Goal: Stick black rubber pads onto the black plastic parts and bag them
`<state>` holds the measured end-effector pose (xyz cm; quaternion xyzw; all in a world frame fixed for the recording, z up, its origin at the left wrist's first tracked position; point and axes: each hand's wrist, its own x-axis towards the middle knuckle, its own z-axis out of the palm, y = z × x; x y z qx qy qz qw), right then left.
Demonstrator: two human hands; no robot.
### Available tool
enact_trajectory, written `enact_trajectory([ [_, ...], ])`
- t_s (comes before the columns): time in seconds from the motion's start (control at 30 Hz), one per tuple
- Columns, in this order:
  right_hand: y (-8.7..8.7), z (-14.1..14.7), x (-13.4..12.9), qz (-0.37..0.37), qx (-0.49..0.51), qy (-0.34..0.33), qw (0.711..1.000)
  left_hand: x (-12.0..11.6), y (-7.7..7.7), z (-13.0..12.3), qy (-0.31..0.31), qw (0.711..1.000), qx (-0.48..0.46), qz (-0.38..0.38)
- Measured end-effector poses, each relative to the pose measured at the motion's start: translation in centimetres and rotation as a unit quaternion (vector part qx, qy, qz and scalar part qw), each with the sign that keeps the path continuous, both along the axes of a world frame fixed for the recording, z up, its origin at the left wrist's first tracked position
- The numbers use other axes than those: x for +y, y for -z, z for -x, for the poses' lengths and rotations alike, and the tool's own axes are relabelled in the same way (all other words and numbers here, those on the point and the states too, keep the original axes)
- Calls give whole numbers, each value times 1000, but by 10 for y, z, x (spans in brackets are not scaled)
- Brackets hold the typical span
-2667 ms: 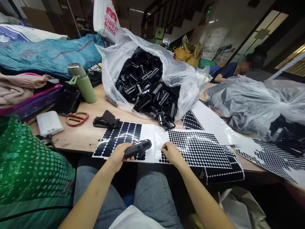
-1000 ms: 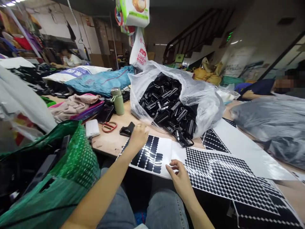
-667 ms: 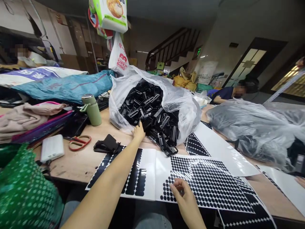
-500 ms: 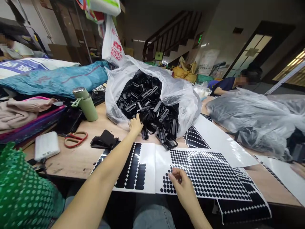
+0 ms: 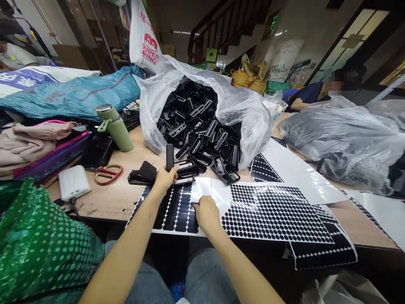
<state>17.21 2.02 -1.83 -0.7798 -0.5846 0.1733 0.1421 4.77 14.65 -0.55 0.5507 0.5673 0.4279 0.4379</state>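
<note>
My left hand (image 5: 165, 178) is closed round a black plastic part (image 5: 170, 157), whose textured end sticks up above the fingers. More black frame-like parts (image 5: 185, 169) lie right beside that hand; whether it grips these too I cannot tell. A small black sticker (image 5: 195, 204) shows at the pinched fingertips of my right hand (image 5: 207, 214). That hand is over a white sheet with oblong black stickers (image 5: 182, 211), left of a sheet of round black stickers (image 5: 275, 211). Behind both hands, a translucent plastic bag (image 5: 249, 109) lies open, with many black plastic parts (image 5: 199, 114) spilling out.
Another black part (image 5: 142, 174) lies left of my left hand. Scissors (image 5: 109, 174), a white power bank (image 5: 74, 182) and a green bottle (image 5: 117, 131) are farther left. A filled grey plastic bag (image 5: 344, 139) sits on the right, with a person (image 5: 311, 95) behind it.
My left hand has drawn back from the bag's mouth with a black plastic part. My right hand has moved left from the round stickers to the oblong ones. The view has shifted a little.
</note>
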Motion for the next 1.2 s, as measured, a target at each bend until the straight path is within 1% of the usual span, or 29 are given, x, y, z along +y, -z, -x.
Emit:
enact_trajectory([
  [0.13,2,1,-2,-10,1,9,1000,-36,-3,16,56,997,-14,53],
  [0.27,4,3,-6,-15,-23,24,999,-74,-7,30,108,990,-17,87],
  [0.33,4,6,-6,-3,-26,26,999,-87,-7,32,134,984,-31,114],
  [0.4,5,8,-6,2,-17,31,999,-96,-4,32,143,977,-60,145],
  [0.47,6,8,-7,-9,6,38,999,-101,-2,32,135,970,-100,175],
  [0.53,8,5,-8,-38,54,38,997,-101,0,33,129,959,-141,209],
  [0.63,6,-8,-12,-82,185,25,979,-99,-1,40,140,935,-199,257],
  [0.73,-7,-24,-16,-88,324,-1,942,-94,-3,48,166,911,-225,303],
  [0.8,-22,-30,-18,-87,377,-29,922,-92,-4,51,183,903,-219,322],
  [0.87,-37,-30,-21,-73,401,-66,911,-92,-4,50,186,903,-204,328],
  [0.97,-54,-21,-25,-38,402,-130,906,-95,-5,43,166,902,-188,350],
  [1.07,-61,-11,-27,-19,383,-180,906,-100,-7,36,167,893,-172,381],
  [1.2,-64,-5,-28,12,383,-208,900,-105,-10,31,192,892,-148,382],
])
